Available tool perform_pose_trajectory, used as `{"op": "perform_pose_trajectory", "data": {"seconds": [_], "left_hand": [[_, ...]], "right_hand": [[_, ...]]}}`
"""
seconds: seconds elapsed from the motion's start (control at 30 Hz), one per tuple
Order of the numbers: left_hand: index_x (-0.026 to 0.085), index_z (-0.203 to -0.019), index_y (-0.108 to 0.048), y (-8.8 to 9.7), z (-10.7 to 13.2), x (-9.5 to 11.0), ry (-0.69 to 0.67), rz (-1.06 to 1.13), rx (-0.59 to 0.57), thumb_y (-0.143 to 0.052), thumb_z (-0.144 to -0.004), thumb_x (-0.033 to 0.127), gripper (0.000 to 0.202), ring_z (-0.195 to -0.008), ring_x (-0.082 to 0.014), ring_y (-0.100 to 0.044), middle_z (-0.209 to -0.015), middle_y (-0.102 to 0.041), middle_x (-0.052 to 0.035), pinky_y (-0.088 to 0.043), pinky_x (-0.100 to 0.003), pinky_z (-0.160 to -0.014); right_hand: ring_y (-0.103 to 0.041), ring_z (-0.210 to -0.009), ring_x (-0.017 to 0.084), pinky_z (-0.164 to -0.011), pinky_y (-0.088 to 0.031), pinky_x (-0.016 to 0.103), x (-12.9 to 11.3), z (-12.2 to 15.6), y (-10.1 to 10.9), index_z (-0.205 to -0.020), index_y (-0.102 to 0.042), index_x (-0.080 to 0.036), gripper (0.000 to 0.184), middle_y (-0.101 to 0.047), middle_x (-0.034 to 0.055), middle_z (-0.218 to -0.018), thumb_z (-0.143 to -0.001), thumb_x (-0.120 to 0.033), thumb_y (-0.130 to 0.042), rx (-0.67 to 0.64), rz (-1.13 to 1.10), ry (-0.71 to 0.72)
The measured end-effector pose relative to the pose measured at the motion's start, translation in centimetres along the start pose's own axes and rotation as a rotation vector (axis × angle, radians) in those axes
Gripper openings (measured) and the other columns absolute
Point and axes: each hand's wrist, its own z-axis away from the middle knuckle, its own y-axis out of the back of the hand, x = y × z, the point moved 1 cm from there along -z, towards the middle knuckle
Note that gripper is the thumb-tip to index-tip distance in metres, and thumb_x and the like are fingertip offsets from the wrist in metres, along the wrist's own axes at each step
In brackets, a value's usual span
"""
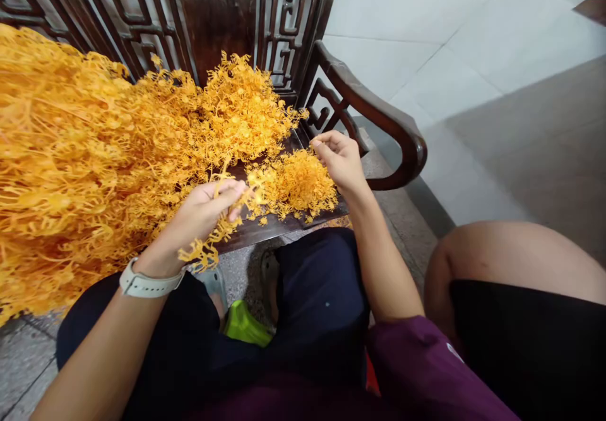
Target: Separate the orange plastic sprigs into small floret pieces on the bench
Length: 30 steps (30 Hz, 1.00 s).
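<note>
A big heap of orange plastic sprigs covers the seat of a dark wooden chair. My left hand, with a white watch on the wrist, is closed on one orange sprig that hangs down below it. My right hand is pinched at the right edge of a small bunch of sprigs lying on the seat's front; what its fingertips hold is too small to make out.
The chair has a carved back and a curved armrest to the right. My legs in dark shorts are below, with a green shoe on the stone floor. Another person's bare knee is at the right.
</note>
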Motion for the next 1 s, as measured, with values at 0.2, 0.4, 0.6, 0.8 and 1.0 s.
{"op": "perform_pose_trajectory", "data": {"seconds": [0.2,0.4,0.6,0.8,1.0], "left_hand": [[0.019,-0.098,-0.074,-0.1,-0.3,-0.3,0.067,0.185,0.166,-0.066,-0.098,0.059,0.041,-0.039,-0.0061,-0.03,-0.061,-0.06,-0.0014,-0.015,-0.023,-0.035],[0.02,-0.072,-0.066,-0.7,-0.3,0.4,-0.095,0.014,0.101,-0.068,-0.099,0.045,0.037,-0.052,-0.0114,-0.047,-0.054,-0.056,-0.0008,-0.038,-0.023,-0.053],[0.021,-0.054,-0.048,-1.1,-0.1,0.8,-0.026,-0.133,-0.006,-0.058,-0.102,0.045,0.055,-0.049,-0.0113,-0.037,-0.048,-0.041,0.0017,-0.036,-0.028,-0.058],[0.02,-0.062,-0.044,-1.6,0.1,0.5,-0.022,-0.231,-0.06,-0.063,-0.099,0.037,0.045,-0.052,-0.0102,-0.027,-0.057,-0.034,0.0045,-0.024,-0.027,-0.053],[0.019,-0.065,-0.046,-1.8,0.2,-0.1,-0.102,-0.289,-0.067,-0.066,-0.1,0.044,0.047,-0.061,-0.0104,-0.034,-0.065,-0.038,0.0033,-0.028,-0.025,-0.057]], "right_hand": [[-0.048,-0.067,0.017,-0.066,-0.039,0.032,4.5,-0.9,1.9,-0.094,-0.069,-0.015,0.018,-0.06,0.003,-0.073,-0.089,-0.03,-0.061,-0.154,0.45,-0.142],[-0.058,-0.075,0.021,-0.073,-0.042,0.036,2.3,0.9,1.7,-0.106,-0.07,-0.016,0.023,-0.068,0.0071,-0.087,-0.09,-0.032,-0.063,-0.144,0.571,-0.084],[-0.057,-0.074,0.015,-0.07,-0.043,0.032,-2.0,2.6,-1.4,-0.099,-0.07,-0.019,0.034,-0.067,0.0032,-0.086,-0.101,-0.051,-0.06,-0.192,0.175,0.08],[-0.056,-0.071,0.012,-0.067,-0.045,0.029,-5.8,4.6,-4.7,-0.092,-0.068,-0.019,0.044,-0.063,0.0004,-0.082,-0.1,-0.062,-0.063,-0.44,-0.332,0.022],[-0.055,-0.074,0.011,-0.069,-0.045,0.027,-6.2,4.9,-6.1,-0.086,-0.069,-0.017,0.037,-0.066,-0.0002,-0.082,-0.091,-0.051,-0.081,-0.495,-0.436,0.047]]}}
